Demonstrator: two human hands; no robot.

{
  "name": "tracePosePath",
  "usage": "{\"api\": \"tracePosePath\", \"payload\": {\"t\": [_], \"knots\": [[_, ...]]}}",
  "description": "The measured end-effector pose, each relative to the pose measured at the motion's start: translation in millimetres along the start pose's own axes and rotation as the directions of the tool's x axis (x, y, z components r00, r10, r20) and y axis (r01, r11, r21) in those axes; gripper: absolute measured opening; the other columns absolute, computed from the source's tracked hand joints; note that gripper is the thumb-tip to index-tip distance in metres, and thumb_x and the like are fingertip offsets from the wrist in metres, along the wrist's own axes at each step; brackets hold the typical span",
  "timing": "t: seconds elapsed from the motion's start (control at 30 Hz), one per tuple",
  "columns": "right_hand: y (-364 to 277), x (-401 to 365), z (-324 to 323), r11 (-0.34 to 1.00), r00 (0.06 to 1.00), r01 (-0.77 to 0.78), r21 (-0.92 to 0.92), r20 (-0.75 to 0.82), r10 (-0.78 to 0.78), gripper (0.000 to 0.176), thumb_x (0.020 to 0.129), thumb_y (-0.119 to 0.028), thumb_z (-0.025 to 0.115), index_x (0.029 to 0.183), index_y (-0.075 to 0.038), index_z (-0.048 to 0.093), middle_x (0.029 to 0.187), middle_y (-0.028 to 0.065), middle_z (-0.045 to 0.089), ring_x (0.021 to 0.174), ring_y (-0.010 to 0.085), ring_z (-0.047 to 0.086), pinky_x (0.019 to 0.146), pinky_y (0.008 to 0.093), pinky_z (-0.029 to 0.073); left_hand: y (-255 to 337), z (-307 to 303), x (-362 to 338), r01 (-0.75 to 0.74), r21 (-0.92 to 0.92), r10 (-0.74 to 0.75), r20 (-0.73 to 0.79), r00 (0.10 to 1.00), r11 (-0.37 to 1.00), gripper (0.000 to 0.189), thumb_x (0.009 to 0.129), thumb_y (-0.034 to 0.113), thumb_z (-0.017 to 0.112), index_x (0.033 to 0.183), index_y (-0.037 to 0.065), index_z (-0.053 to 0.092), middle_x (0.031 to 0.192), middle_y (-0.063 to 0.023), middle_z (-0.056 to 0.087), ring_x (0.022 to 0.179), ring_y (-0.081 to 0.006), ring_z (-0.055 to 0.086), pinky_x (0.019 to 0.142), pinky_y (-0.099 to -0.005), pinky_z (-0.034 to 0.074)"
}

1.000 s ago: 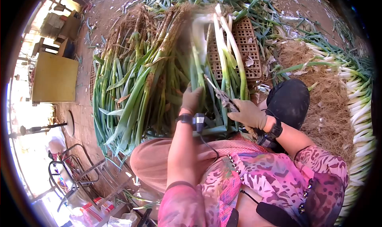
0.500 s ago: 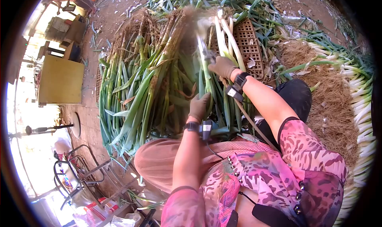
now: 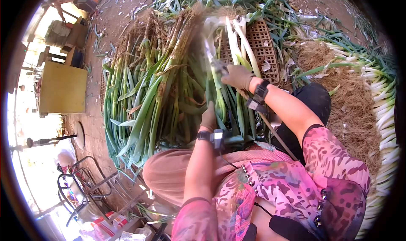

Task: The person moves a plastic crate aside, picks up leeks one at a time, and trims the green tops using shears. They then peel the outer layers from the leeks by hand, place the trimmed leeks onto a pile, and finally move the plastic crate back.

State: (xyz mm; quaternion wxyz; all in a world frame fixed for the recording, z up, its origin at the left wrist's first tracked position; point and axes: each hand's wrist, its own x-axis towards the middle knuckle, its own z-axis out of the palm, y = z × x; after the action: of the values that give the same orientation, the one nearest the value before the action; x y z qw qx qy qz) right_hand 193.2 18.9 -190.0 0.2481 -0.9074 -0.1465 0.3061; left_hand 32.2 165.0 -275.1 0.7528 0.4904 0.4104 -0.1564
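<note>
Leek [image 3: 210, 51] is stretching away from the left hand [image 3: 208, 116], whose gloved grip is wrapping closely around its green leaves; the right hand [image 3: 237, 77] is clasping a blurred, hose-fed tool [image 3: 218, 67] beside the stem. Peeled leeks [image 3: 246, 44] are resting over a perforated crate [image 3: 268, 51] to the right, and unpeeled leeks [image 3: 146, 93] are lying leftward.

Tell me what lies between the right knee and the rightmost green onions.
In the head view, stringy brown roots lie heaped between the right knee and green onions.
</note>
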Motion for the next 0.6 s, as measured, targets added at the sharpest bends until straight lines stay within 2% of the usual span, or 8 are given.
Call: {"api": "tracePosePath", "payload": {"t": [0.2,0.23,0.3,0.33,0.4,0.47,0.53,0.6], "knots": [[-10.7,20.8,10.5,0.956,0.993,0.119,-0.27,0.035,-0.113,0.045,0.082,-0.04,0.062,0.1,0.001,0.07,0.096,0.0244,0.071,0.093,0.0373,0.07,0.084,0.0439,0.054,-47.3,-18.7,56.9,-0.024,0.063,0.015,0.146,0.989,0.998,0.065,0.097,0.056,0.05,0.106,-0.006,0.07,0.092,-0.0092,0.07,0.08,-0.0184,0.065,0.075,-0.0334,0.05],[-10.6,17.1,7.5,0.939,0.993,0.119,-0.322,0.031,-0.115,0.044,0.083,-0.04,0.063,0.097,0.0,0.072,0.097,0.0232,0.071,0.092,0.0371,0.07,0.083,0.0438,0.054,-50.0,-18.8,59.6,-0.097,0.113,0.079,0.155,0.985,0.989,0.066,0.096,0.055,0.052,0.104,-0.009,0.068,0.092,-0.0159,0.071,0.084,-0.025,0.066,0.078,-0.0367,0.049],[-3.7,8.3,-10.5,0.958,0.999,0.024,-0.285,0.032,-0.016,0.043,0.082,-0.04,0.063,0.096,-0.001,0.072,0.097,0.0231,0.071,0.092,0.0369,0.07,0.083,0.0438,0.055,-42.2,-11.1,46.9,-0.349,0.464,0.312,0.157,0.937,0.814,0.065,0.095,0.054,0.053,0.107,-0.008,0.067,0.096,-0.0214,0.07,0.091,-0.0317,0.066,0.081,-0.0396,0.048],[2.9,5.7,-17.4,0.963,0.999,-0.018,-0.269,0.038,0.03,0.042,0.082,-0.04,0.064,0.096,-0.001,0.072,0.097,0.023,0.071,0.092,0.0368,0.07,0.082,0.0438,0.055,-41.8,-7.2,52.7,-0.381,0.52,0.341,0.175,0.924,0.764,0.061,0.094,0.052,0.055,0.11,-0.005,0.067,0.101,-0.0229,0.07,0.095,-0.0345,0.065,0.085,-0.0405,0.048],[36.1,14.7,-12.6,0.961,0.985,-0.104,-0.256,-0.163,0.063,0.043,0.082,-0.041,0.066,0.099,-0.002,0.072,0.097,0.0232,0.072,0.092,0.0375,0.07,0.082,0.0448,0.055,-41.5,0.4,63.9,-0.436,0.623,0.397,0.211,0.893,0.65,0.054,0.092,0.049,0.06,0.116,0.001,0.066,0.111,-0.0261,0.068,0.105,-0.0401,0.064,0.091,-0.0423,0.048],[42.3,6.9,-10.1,0.951,0.96,-0.198,-0.236,-0.242,0.14,0.046,0.082,-0.043,0.069,0.102,-0.002,0.071,0.097,0.0234,0.072,0.094,0.0386,0.07,0.083,0.0457,0.054,17.6,26.6,2.8,-0.492,0.638,0.524,0.159,0.837,0.593,0.049,0.089,0.04,0.066,0.114,-0.002,0.065,0.11,-0.0257,0.068,0.107,-0.0406,0.063,0.092,-0.0423,0.049],[47.0,3.5,-7.0,0.951,0.961,-0.197,-0.24,-0.239,0.139,0.051,0.083,-0.046,0.067,0.103,0.0,0.069,0.101,0.024,0.071,0.096,0.0399,0.069,0.083,0.0465,0.053,72.2,18.5,-27.2,-0.511,0.727,0.728,0.022,0.685,0.459,0.042,0.085,0.031,0.07,0.112,-0.001,0.065,0.106,-0.0222,0.069,0.102,-0.0389,0.065,0.09,-0.0436,0.051],[45.1,-4.8,-6.4,0.966,0.976,-0.158,-0.206,-0.178,0.122,0.051,0.085,-0.045,0.066,0.105,0.001,0.067,0.097,0.0211,0.071,0.088,0.0356,0.07,0.079,0.044,0.054,111.3,-21.5,-33.8,-0.362,0.919,0.915,0.003,0.404,0.157,0.038,0.082,0.03,0.072,0.111,0.005,0.065,0.104,-0.016,0.069,0.101,-0.0344,0.065,0.089,-0.0435,0.051]]}}
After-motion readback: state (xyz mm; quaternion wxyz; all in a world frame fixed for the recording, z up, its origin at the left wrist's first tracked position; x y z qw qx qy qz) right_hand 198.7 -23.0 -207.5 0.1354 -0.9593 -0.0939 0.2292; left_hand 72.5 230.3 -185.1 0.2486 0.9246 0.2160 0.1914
